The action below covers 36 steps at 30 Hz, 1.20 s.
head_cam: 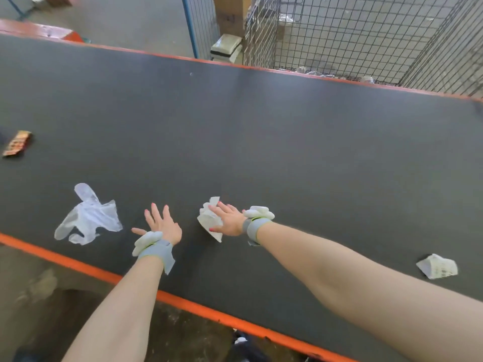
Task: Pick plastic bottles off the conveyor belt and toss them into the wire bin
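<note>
On the belt (pixel 261 139), plastic bag (pixel 87 218) left, paper scrap (pixel 437 266) far right; wire bin (pixel 366 35) behind it.

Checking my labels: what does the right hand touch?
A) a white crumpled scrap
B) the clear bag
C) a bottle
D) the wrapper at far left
A: the right hand lies with straight fingers on the white scrap; the clear bag lies apart, beyond the other hand.

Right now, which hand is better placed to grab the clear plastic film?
Left. The left hand is open, free and beside the clear plastic film; the right hand rests on crumpled paper, farther off.
</note>
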Available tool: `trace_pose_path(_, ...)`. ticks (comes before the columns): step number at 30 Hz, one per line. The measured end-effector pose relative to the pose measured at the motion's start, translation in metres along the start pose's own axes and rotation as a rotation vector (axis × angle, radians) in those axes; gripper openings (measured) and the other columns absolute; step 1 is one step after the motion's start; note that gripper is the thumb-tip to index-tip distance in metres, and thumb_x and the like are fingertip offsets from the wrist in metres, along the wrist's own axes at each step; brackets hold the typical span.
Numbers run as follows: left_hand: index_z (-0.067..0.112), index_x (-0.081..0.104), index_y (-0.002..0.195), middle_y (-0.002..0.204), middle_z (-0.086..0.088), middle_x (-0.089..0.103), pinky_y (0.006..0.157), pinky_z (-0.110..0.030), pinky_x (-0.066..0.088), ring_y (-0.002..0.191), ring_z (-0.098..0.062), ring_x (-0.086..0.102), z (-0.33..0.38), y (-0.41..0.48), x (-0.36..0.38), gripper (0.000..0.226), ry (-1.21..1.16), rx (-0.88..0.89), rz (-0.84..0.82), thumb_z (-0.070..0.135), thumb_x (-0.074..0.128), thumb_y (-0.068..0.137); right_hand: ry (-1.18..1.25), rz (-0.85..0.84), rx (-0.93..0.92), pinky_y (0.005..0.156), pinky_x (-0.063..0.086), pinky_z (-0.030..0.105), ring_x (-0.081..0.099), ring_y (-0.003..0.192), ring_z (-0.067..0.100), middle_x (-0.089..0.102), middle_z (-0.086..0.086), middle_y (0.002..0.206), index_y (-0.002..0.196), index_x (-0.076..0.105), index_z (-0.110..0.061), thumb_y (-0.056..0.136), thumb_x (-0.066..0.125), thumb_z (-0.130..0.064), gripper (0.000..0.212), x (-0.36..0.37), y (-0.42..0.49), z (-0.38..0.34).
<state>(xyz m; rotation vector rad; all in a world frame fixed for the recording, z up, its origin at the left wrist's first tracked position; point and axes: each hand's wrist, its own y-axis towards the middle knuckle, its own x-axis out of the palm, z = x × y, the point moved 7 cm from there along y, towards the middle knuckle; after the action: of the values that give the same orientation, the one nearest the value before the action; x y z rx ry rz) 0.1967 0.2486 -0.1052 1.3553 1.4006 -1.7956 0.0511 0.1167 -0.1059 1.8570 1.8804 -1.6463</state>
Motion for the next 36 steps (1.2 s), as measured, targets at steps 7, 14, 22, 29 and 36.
trace_pose_path(7, 0.033, -0.007, 0.152, 0.153, -0.006, -0.034, 0.108, -0.072, 0.011, 0.142, -0.041, -0.024, -0.048, -0.001, 0.000, 0.090, -0.021, -0.231, 0.065, 0.023, 0.055, 0.088, -0.067, -0.005, 0.288, 0.116, 0.017, 0.054, -0.006, 0.148, 0.036, -0.028, 0.000, 0.158, 0.152, -0.014, -0.035, 0.095, 0.048, -0.028, 0.084, 0.019, 0.013, 0.048)
trace_pose_path(14, 0.036, 0.016, 0.151, 0.156, -0.020, 0.009, 0.113, -0.050, 0.029, 0.134, -0.046, 0.033, -0.034, 0.021, 0.025, 0.076, -0.216, -0.132, -0.169, 0.049, 0.057, 0.087, 0.081, 0.221, 0.343, 0.115, 0.018, 0.056, -0.012, 0.148, 0.034, -0.026, -0.006, 0.158, 0.150, -0.010, -0.042, 0.096, 0.050, -0.022, 0.083, -0.006, 0.007, 0.079)
trace_pose_path(22, 0.020, 0.047, 0.135, 0.124, -0.014, 0.044, 0.096, -0.044, 0.041, 0.113, -0.036, 0.046, 0.065, 0.009, -0.002, 0.042, -0.313, 0.224, 0.027, 0.014, 0.038, 0.095, 0.119, 0.310, 0.307, 0.116, 0.022, 0.044, 0.010, 0.146, 0.037, -0.012, 0.010, 0.161, 0.152, 0.012, -0.011, 0.088, 0.051, 0.009, 0.078, -0.041, -0.005, 0.085)
trace_pose_path(29, 0.041, 0.004, 0.151, 0.159, 0.011, 0.010, 0.112, -0.062, 0.016, 0.147, -0.023, 0.013, 0.120, -0.006, -0.026, 0.069, -0.361, 0.359, -0.060, 0.051, 0.044, 0.095, 0.005, 0.414, 0.376, 0.112, 0.008, 0.066, -0.011, 0.149, 0.024, -0.015, -0.006, 0.161, 0.154, 0.001, -0.034, 0.095, 0.039, -0.008, 0.075, -0.077, -0.019, 0.099)
trace_pose_path(36, 0.036, -0.007, 0.151, 0.159, 0.000, -0.019, 0.111, -0.068, 0.008, 0.147, -0.029, -0.014, 0.073, 0.001, -0.017, 0.079, -0.094, 0.165, -0.035, 0.045, 0.047, 0.095, 0.010, 0.321, 0.151, 0.108, 0.008, 0.073, -0.015, 0.148, 0.025, -0.019, -0.011, 0.159, 0.149, 0.000, -0.051, 0.095, 0.042, -0.056, 0.069, -0.067, -0.003, 0.069)
